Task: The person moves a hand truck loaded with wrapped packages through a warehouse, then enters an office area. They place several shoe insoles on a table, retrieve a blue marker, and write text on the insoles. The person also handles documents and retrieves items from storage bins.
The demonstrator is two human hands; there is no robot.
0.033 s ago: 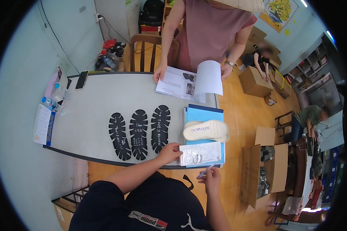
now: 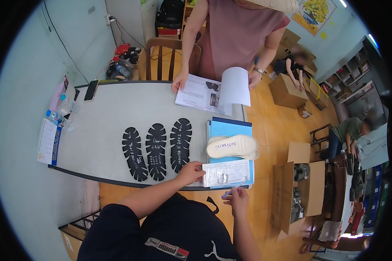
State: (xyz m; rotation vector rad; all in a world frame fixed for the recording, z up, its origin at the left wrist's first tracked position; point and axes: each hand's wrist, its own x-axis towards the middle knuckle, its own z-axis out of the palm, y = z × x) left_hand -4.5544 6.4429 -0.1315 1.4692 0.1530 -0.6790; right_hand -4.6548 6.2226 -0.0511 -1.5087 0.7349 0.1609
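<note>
My left hand pinches the left edge of a clear plastic bag, which lies with a printed slip at the table's near right corner. A small metal ring-like piece shows in the bag. Just off the table edge, my right hand is closed round a blue pen, partly hidden by the fingers. Beyond the bag, cream soles with handwriting lie stacked on blue folders. To the left lie three black notched soles with white handwriting: one, another and a third.
Across the table a person leafs through printed sheets. At the left are a phone, water bottles and a calendar. An open carton of shoes stands at the right; two people work farther off.
The pen in my right hand has turned slightly, and its thin end no longer shows above the fingers. My left hand stays on the bag.
</note>
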